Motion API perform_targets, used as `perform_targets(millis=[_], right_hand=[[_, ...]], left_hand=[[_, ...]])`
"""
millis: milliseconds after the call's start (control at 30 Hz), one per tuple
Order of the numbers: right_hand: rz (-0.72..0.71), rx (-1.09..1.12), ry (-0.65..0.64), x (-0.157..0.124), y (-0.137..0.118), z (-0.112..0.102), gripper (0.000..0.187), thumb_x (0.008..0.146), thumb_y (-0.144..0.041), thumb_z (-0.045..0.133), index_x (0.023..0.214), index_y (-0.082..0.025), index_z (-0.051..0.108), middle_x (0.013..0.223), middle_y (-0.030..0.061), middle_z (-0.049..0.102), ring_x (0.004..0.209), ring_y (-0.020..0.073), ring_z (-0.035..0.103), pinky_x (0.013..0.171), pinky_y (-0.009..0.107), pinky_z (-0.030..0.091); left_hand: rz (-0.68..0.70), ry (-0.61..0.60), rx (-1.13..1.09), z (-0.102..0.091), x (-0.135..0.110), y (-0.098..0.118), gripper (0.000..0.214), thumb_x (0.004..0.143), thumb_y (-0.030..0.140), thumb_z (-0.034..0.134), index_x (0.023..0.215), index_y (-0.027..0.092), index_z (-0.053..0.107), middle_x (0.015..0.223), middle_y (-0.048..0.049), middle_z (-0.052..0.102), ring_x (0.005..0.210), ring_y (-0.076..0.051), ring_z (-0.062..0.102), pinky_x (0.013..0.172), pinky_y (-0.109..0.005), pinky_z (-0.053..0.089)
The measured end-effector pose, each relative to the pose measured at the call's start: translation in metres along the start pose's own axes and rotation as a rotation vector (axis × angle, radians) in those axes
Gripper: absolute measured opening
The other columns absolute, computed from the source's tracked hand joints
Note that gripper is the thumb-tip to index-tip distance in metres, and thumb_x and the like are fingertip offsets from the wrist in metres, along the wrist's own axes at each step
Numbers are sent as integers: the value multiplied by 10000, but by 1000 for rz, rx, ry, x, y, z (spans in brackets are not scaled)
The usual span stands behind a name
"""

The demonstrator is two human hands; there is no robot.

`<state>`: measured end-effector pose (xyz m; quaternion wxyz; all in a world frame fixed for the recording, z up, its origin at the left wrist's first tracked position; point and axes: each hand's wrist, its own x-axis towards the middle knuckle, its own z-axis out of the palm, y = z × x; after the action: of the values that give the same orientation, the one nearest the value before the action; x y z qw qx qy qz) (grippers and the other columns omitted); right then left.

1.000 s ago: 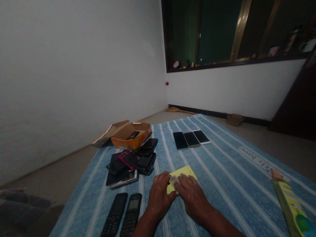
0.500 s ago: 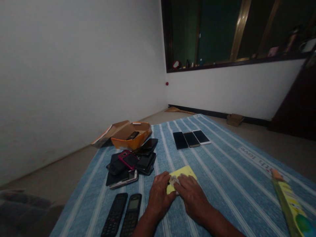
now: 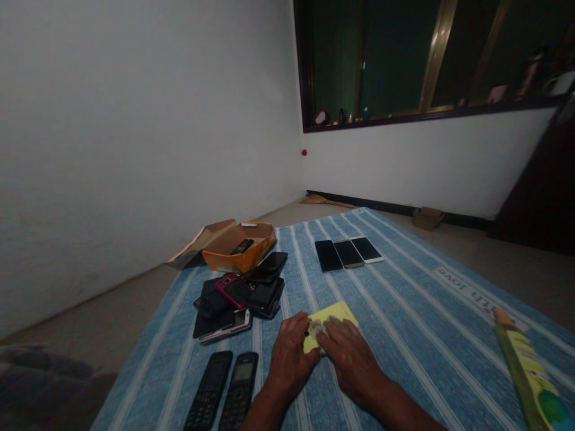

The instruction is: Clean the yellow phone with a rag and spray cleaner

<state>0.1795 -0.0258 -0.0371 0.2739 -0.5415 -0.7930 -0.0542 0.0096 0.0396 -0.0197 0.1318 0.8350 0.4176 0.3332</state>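
Note:
Both my hands rest on a yellow cloth [image 3: 335, 313] spread on the blue striped mat [image 3: 404, 311]. My left hand [image 3: 290, 356] is curled at the cloth's left edge, pinching something small and dark I cannot make out. My right hand [image 3: 348, 353] lies over the cloth with fingers closed on a small whitish wad [image 3: 315, 327] pressed between the two hands. Two dark keypad phones [image 3: 224, 389] lie side by side just left of my left wrist.
A heap of several phones [image 3: 240, 296] sits at the mat's left, behind it an open orange box [image 3: 238, 245] holding a phone. Three smartphones [image 3: 348, 252] lie in a row farther back. A yellow-green carton [image 3: 527, 374] lies at the right. White walls and a dark window stand beyond.

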Motion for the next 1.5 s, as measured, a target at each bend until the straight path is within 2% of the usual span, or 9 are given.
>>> perform_targets(millis=[233,467,800,1000,1167,1367,1500], right_hand=[[10,8,-10,1,-1,-1,456,871,-14,497,1282,-193,585,1324,126,608,1290,294,502,1076,501,376],[-5,26,-17,1,0,-1,483,843,3,501,1280,-184,581,1328,125,609,1289,302,503,1074,503,376],[-3,31,-10,1,1,1,465,866,-15,478,1287,-185,581,1327,130,608,1292,308,497,1073,516,373],[3,39,-32,0,1,1,472,864,-13,486,1292,-189,581,1350,131,594,1302,302,486,1086,511,356],[19,39,-25,0,1,2,465,875,-26,487,1298,-197,575,1342,118,600,1301,295,486,1092,505,349],[10,41,-33,1,1,1,445,882,-31,493,1288,-188,584,1343,129,601,1306,299,488,1087,502,357],[36,47,-66,1,0,-1,484,866,-8,489,1302,-199,576,1358,117,592,1328,284,470,1123,510,308]], left_hand=[[9,-5,14,-1,0,-1,457,679,247,757,1126,176,693,1207,-162,708,1112,-348,648,945,-527,545],[61,10,18,1,0,-4,464,710,348,759,1119,138,693,1188,-191,710,1084,-351,659,912,-530,561],[23,-10,14,1,-1,-3,474,699,282,760,1142,130,684,1218,-191,697,1122,-355,639,955,-536,535],[41,8,22,1,0,-4,491,686,339,789,1119,126,698,1194,-194,709,1098,-362,656,926,-538,557],[49,18,32,3,-1,-6,486,675,284,787,1122,114,700,1191,-204,710,1098,-366,655,931,-539,555],[50,26,6,2,-1,-5,460,685,283,774,1114,135,705,1187,-190,712,1095,-354,661,922,-522,564],[41,29,-9,2,-1,-4,463,675,266,765,1121,164,700,1188,-169,714,1092,-345,661,926,-524,560]])
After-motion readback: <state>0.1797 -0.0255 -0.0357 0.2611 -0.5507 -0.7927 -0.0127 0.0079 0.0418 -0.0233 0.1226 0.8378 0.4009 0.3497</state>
